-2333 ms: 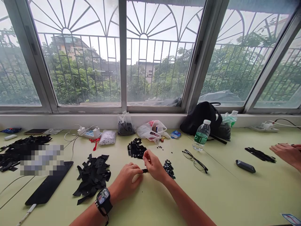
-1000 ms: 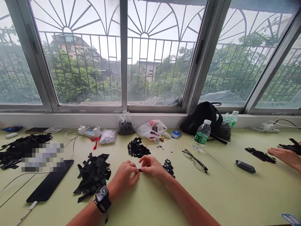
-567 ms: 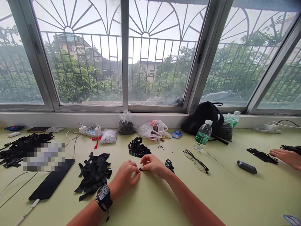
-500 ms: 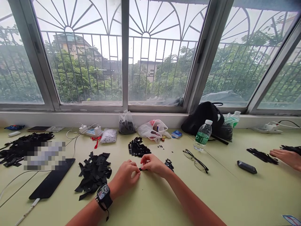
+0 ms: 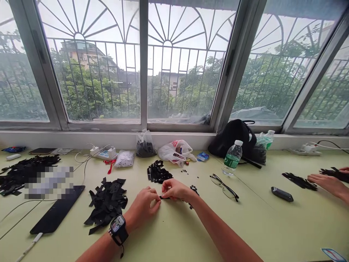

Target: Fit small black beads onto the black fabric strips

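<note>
1. Between the left hand [image 5: 144, 206] and right hand [image 5: 177, 190]: one black strip [image 5: 163, 197], pinched by fingertips of both.
2. Apparently finished: dotted strips [image 5: 158, 172], heaped beyond.
3. Apparently outstanding: loose strip pile [image 5: 107, 202], small discs [image 5: 194, 188].

The scene is viewed by a single camera worn on the head, from above the near edge of the table [image 5: 169, 236], facing forward and down. Both forearms are seen entering from the near side, with the left hand [image 5: 144, 205] and right hand [image 5: 176, 191] framed near the middle, at arm's reach. A wide span is taken in, from the dark tablet [image 5: 58, 211] at left to another person's hand [image 5: 328, 183] at far right, with the windows [image 5: 180, 80] filling the far half. The black piece [image 5: 164, 197] between the fingertips is probably seen only in part.
</note>
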Demonstrator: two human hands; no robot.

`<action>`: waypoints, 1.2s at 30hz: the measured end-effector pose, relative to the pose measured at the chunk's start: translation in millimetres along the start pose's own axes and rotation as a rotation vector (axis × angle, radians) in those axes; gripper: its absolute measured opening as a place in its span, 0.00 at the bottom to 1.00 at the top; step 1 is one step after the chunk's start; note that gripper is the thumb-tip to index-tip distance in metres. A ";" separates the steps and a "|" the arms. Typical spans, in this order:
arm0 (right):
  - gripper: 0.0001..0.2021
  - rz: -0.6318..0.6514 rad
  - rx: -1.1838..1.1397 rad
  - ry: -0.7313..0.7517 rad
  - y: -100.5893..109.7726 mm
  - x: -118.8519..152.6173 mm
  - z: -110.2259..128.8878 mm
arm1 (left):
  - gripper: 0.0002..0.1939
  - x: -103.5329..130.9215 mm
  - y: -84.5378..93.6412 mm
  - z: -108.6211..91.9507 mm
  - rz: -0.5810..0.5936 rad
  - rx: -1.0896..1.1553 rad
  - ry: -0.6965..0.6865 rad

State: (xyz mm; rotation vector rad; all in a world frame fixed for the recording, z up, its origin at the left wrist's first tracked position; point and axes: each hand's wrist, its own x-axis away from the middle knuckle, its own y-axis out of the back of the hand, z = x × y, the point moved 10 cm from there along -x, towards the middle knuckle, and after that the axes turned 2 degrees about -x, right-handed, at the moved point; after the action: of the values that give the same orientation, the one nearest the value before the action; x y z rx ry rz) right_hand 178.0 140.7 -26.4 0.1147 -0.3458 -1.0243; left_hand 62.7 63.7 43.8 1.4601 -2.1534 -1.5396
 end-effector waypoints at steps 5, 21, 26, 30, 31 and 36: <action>0.07 -0.123 0.117 0.208 -2.7 12.9 9.8 | 0.11 1.2 5.5 8.5 -0.070 -0.047 0.022; 0.04 -0.251 0.381 0.437 -15.4 38.4 41.2 | 0.08 -0.5 4.9 26.1 -0.080 0.024 0.103; 0.07 -0.268 0.188 0.450 -9.1 40.3 51.3 | 0.12 -4.3 5.9 34.5 -0.103 0.351 0.188; 0.13 -0.295 -0.014 0.374 -1.7 39.8 49.5 | 0.11 -5.8 9.6 41.4 -0.129 0.541 0.230; 0.14 -0.291 -0.070 0.355 -1.2 39.4 47.7 | 0.11 -5.9 9.8 41.5 -0.125 0.562 0.231; 0.18 -0.274 -0.255 0.334 -3.6 36.7 41.4 | 0.13 -7.6 3.4 33.7 -0.072 0.606 0.200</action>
State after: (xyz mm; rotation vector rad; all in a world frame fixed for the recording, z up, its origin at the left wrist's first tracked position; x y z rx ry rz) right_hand 178.5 110.3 20.0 0.1019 0.1093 -1.2881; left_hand 45.3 91.9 33.6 1.7688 -2.5823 -0.7252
